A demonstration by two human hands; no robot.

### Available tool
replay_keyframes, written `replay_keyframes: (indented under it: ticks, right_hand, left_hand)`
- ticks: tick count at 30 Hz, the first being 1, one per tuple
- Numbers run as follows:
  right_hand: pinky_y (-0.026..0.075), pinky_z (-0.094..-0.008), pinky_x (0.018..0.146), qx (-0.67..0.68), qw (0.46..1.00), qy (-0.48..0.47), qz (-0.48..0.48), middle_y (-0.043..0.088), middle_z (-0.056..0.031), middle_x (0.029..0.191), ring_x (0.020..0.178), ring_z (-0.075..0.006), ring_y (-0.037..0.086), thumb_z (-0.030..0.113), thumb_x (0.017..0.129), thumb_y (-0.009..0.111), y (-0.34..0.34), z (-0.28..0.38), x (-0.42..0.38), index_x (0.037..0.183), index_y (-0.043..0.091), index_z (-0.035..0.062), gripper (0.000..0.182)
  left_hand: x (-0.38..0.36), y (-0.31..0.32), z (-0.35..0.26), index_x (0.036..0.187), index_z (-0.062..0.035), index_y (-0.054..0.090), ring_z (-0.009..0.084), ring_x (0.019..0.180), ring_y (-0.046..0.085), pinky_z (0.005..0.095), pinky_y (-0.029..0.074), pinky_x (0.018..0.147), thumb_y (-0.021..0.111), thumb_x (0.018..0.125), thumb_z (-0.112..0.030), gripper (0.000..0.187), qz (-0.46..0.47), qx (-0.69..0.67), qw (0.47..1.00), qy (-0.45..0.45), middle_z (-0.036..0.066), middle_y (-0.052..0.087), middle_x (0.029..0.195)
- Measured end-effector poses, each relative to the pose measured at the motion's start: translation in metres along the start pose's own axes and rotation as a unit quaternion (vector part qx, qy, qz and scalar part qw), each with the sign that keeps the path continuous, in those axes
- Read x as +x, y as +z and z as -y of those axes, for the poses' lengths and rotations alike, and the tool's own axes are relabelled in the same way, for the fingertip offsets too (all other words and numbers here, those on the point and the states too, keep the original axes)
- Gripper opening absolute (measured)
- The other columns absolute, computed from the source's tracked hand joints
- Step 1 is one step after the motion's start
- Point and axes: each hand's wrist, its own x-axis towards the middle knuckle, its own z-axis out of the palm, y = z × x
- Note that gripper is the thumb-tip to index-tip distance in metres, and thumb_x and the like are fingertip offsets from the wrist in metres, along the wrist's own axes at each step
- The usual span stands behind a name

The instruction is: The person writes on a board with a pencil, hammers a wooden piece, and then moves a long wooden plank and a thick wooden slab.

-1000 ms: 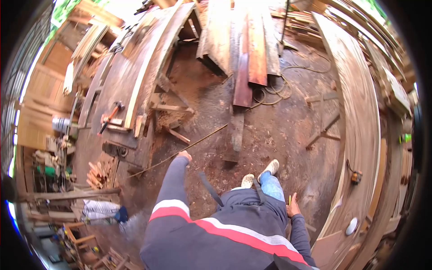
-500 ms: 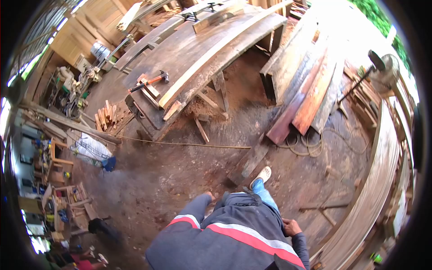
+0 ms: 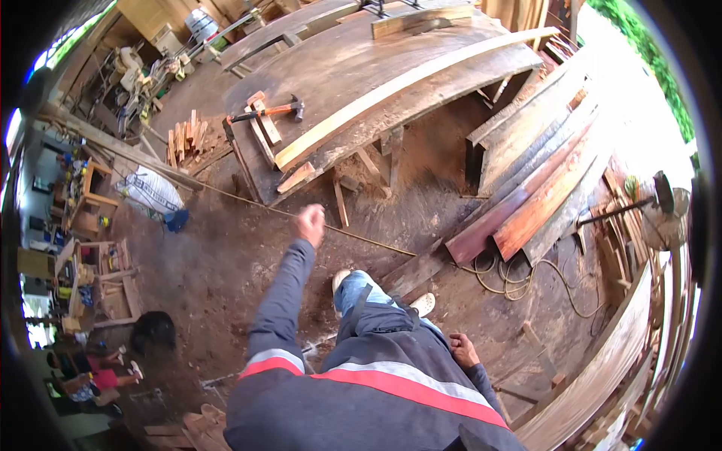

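Note:
My left hand (image 3: 310, 225) is out in front of me over the dirt floor, closed in a loose fist, with nothing seen in it. It is apart from the workbench (image 3: 248, 180) just beyond. My right hand (image 3: 464, 351) hangs beside my hip, its fingers curled and nothing visible in them. On the bench lie a hammer (image 3: 280, 110) with an orange and black handle, a long pale board (image 3: 391, 92) and several short wood pieces, among them a small block (image 3: 296, 177) at the near corner.
A cord (image 3: 353, 239) runs across the floor ahead. Heavy planks (image 3: 519, 225) slope at the right, beside a coiled hose (image 3: 515, 284) and a standing fan (image 3: 665, 218). A white sack (image 3: 149, 192) stands left. Long boards (image 3: 602, 376) flank my right; people (image 3: 94, 376) are at lower left.
I have stepped forward, and the bench corner is nearer. My left hand has swung from my side out to the front. My right hand stays beside my hip.

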Motion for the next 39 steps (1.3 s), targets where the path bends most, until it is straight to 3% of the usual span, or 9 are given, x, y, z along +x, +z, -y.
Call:
replay_keyframes:
  ticks: [10, 11, 12, 17, 24, 28, 30, 34, 39]
  right_hand:
    - [0.047, -0.0315, 0.07, -0.055, 0.98, -0.055, -0.181, 0.061, -0.0118, 0.081, 0.079, -0.0209, 0.057, -0.004, 0.08, 0.047, 0.114, 0.12, 0.075, 0.098, 0.06, 0.0032, 0.023]
    - [0.047, -0.0326, 0.074, -0.057, 0.985, -0.025, -0.161, 0.061, -0.0136, 0.086, 0.084, -0.0226, 0.057, -0.005, 0.077, 0.048, 0.12, 0.124, 0.081, 0.1, 0.06, 0.0033, 0.027]
    - [0.047, -0.0337, 0.077, -0.06, 0.989, -0.001, -0.138, 0.061, -0.0154, 0.091, 0.089, -0.0242, 0.057, -0.006, 0.074, 0.048, 0.121, 0.132, 0.083, 0.102, 0.06, 0.0033, 0.032]
    - [0.044, -0.0278, 0.085, 0.035, 0.976, -0.059, -0.208, 0.057, -0.0055, 0.099, 0.095, -0.016, 0.053, -0.007, 0.063, 0.051, 0.146, 0.175, 0.106, 0.108, 0.055, -0.0002, 0.045]
    - [0.037, -0.0425, 0.094, -0.305, 0.887, -0.27, -0.215, 0.054, -0.0184, 0.111, 0.108, -0.036, 0.047, 0.01, 0.075, 0.059, 0.156, 0.393, 0.134, 0.115, 0.052, 0.0038, 0.041]
    - [0.038, -0.0421, 0.096, -0.403, 0.798, -0.418, -0.162, 0.052, -0.0139, 0.118, 0.11, -0.0306, 0.049, 0.007, 0.077, 0.056, 0.176, 0.498, 0.178, 0.12, 0.051, 0.0078, 0.043]
    - [0.04, -0.0428, 0.097, -0.374, 0.762, -0.519, -0.101, 0.05, -0.0163, 0.123, 0.114, -0.033, 0.048, 0.007, 0.077, 0.057, 0.209, 0.549, 0.196, 0.123, 0.049, 0.0071, 0.046]
    - [0.027, -0.0485, 0.11, -0.412, 0.597, -0.687, 0.036, 0.036, -0.0256, 0.137, 0.131, -0.0353, 0.037, 0.014, 0.076, 0.06, 0.283, 0.62, 0.241, 0.14, 0.034, 0.0089, 0.069]
    - [0.05, -0.0405, 0.079, -0.299, 0.683, -0.589, 0.313, 0.062, -0.0151, 0.099, 0.092, -0.0341, 0.062, 0.008, 0.069, 0.065, 0.305, 0.652, 0.317, 0.13, 0.045, 0.0054, 0.064]
  left_hand:
    - [0.31, -0.106, 0.135, 0.099, -0.0023, 0.06, 0.0344, 0.099, 0.054, 0.0411, 0.044, 0.087, 0.052, 0.078, -0.005, 0.023, -0.107, 0.235, 0.933, 0.252, 0.018, 0.058, 0.101]
    - [0.346, -0.113, 0.155, 0.106, -0.0025, 0.059, 0.0356, 0.102, 0.052, 0.0418, 0.042, 0.091, 0.053, 0.076, -0.005, 0.031, 0.03, 0.09, 0.991, 0.093, 0.018, 0.057, 0.106]
    - [0.351, -0.114, 0.171, 0.116, -0.0024, 0.055, 0.0372, 0.108, 0.049, 0.0467, 0.038, 0.095, 0.056, 0.073, -0.009, 0.044, -0.066, 0.261, 0.926, 0.264, 0.02, 0.055, 0.111]
    - [0.389, -0.141, 0.2, 0.128, -0.0111, 0.047, 0.0342, 0.118, 0.044, 0.0513, 0.031, 0.102, 0.06, 0.068, -0.009, 0.061, 0.05, 0.44, 0.891, 0.102, 0.016, 0.05, 0.12]
    - [0.398, -0.166, 0.173, 0.104, -0.011, 0.054, 0.0292, 0.108, 0.055, 0.0504, 0.04, 0.091, 0.068, 0.068, -0.013, 0.039, 0.209, 0.507, 0.829, 0.107, 0.013, 0.055, 0.107]
    - [0.363, -0.183, 0.151, 0.106, -0.0027, 0.054, 0.0283, 0.066, 0.064, 0.0425, 0.051, 0.059, 0.066, 0.072, -0.012, 0.038, 0.329, 0.304, 0.889, 0.094, 0.012, 0.062, 0.079]
    - [0.315, -0.195, 0.046, 0.11, -0.0008, 0.055, 0.0167, 0.052, 0.059, 0.0327, 0.048, 0.046, 0.063, 0.075, -0.009, 0.037, 0.415, 0.013, 0.904, -0.104, 0.008, 0.061, 0.073]
    - [0.243, -0.155, -0.031, 0.12, 0.0003, 0.052, 0.0095, 0.049, 0.054, 0.0258, 0.043, 0.042, 0.061, 0.078, -0.008, 0.043, 0.266, -0.186, 0.932, -0.16, 0.004, 0.056, 0.07]
    - [0.243, -0.156, -0.088, 0.124, 0.0031, 0.049, 0.0133, 0.056, 0.058, 0.0244, 0.046, 0.049, 0.051, 0.095, -0.025, 0.041, 0.131, -0.404, 0.863, -0.273, 0.011, 0.062, 0.087]
